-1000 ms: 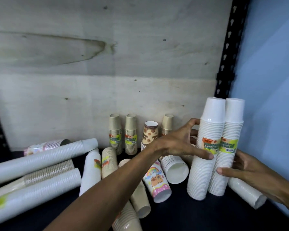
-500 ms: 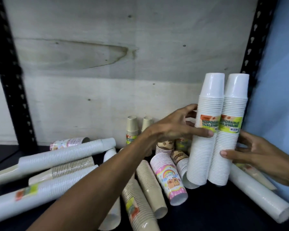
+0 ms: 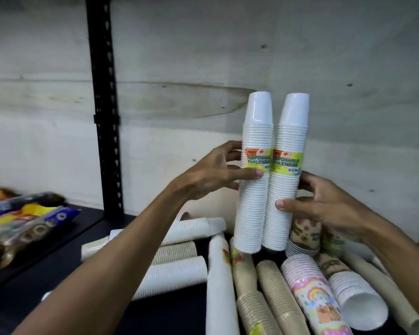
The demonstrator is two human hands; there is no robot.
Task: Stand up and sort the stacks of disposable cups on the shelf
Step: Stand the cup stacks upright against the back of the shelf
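Between our hands we hold two tall stacks of white plastic cups, upright and touching side by side, raised above the shelf: the left hand (image 3: pixel 211 172) curls round the left white stack (image 3: pixel 254 175), thumb just under its green-and-orange label, and the right hand (image 3: pixel 324 204) curls round the right white stack (image 3: pixel 287 175). Below our hands, kraft-brown paper cup stacks (image 3: pixel 273 296) and a pink rainbow-printed cup stack (image 3: pixel 312 293) lie on the dark shelf board (image 3: pixel 174 317)

Background: stained pale plywood back panel (image 3: pixel 203 56), black perforated steel upright (image 3: pixel 105 105), dark shelf board (image 3: pixel 65 240) bearing coloured packets (image 3: pixel 22 221) at far left.
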